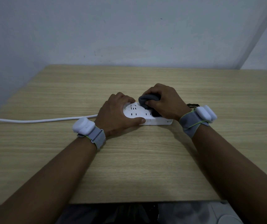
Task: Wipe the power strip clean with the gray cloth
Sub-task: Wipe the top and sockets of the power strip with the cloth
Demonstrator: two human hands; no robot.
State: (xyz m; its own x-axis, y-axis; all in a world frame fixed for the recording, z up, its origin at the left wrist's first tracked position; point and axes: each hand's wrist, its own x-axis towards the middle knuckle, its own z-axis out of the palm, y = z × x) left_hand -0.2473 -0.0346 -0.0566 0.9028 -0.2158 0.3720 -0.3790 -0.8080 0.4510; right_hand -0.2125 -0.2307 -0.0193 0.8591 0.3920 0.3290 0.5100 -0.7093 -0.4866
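A white power strip (139,114) lies flat in the middle of the wooden table (129,167), sockets facing up. My left hand (115,113) grips its left end, thumb along the near edge and fingers over the far edge. My right hand (165,102) holds a bunched gray cloth (147,101) and presses it on the strip's top, right of centre. The strip's right part is partly hidden under that hand.
The strip's white cord (37,121) runs left across the table and off its left edge. A pale wall stands right behind the table's far edge. Both wrists carry white devices on grey straps. The table's near edge is close to my body.
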